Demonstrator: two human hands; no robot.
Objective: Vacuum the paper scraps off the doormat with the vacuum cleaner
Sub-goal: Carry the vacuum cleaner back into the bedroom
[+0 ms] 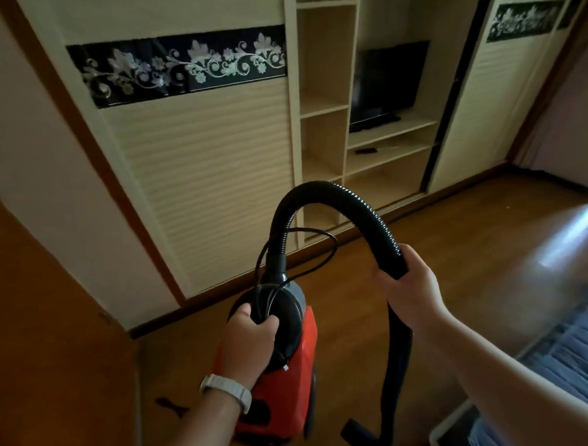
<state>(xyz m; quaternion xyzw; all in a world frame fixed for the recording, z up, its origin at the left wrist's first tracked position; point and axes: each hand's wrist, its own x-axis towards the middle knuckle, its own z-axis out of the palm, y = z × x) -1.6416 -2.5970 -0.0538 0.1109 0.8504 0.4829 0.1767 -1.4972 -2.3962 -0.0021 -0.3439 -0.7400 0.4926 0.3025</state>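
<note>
Red vacuum cleaner [285,375] in both hands, low centre; doormat and scraps not identified.

Body's long axis points away from the person, toward the wardrobe [200,193]. Left hand [249,339] grips its black top handle; right hand [408,285] is closed round the hose [335,190], which arcs over and drops to the nozzle [354,429], cut off at the lower edge. Blue-grey ribbed fabric [568,356] lies right, nearer the right hand: mat or bedding, cannot tell.
</note>
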